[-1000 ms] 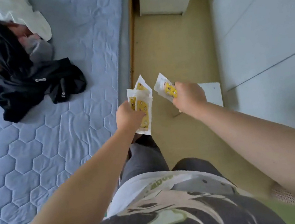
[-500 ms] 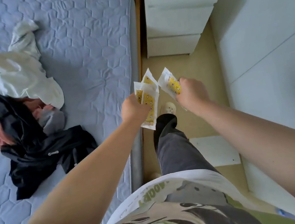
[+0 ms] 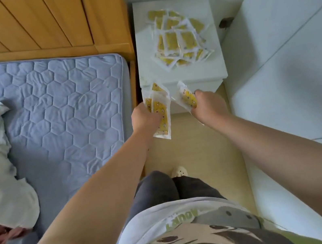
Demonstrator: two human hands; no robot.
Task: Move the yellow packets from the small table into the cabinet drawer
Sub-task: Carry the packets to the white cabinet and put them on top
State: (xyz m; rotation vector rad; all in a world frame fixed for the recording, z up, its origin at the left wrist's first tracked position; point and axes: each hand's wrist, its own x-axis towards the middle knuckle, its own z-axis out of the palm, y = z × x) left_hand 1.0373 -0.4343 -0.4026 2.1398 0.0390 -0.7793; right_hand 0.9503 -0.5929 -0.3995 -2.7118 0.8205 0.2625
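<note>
Floor [image 3: 193, 144] narrows between bed [image 3: 56, 101], wall [image 3: 290, 83]; left hand [image 3: 144, 118], right hand [image 3: 209, 105] hold packets [image 3: 160, 102].

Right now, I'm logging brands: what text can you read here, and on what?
On the shirt: green print, upside down and creased, perhaps "ADOPT", unsure.
On the yellow packets in the left hand: too blurred.
On the packet in the right hand: too blurred.
On the pile atop the white cabinet: too small.

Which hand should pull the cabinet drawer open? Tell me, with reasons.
Right, probably. The right hand sits in front of the drawer front and grips fewer yellow packets; the left hand holds a thicker bunch at its left edge.
</note>
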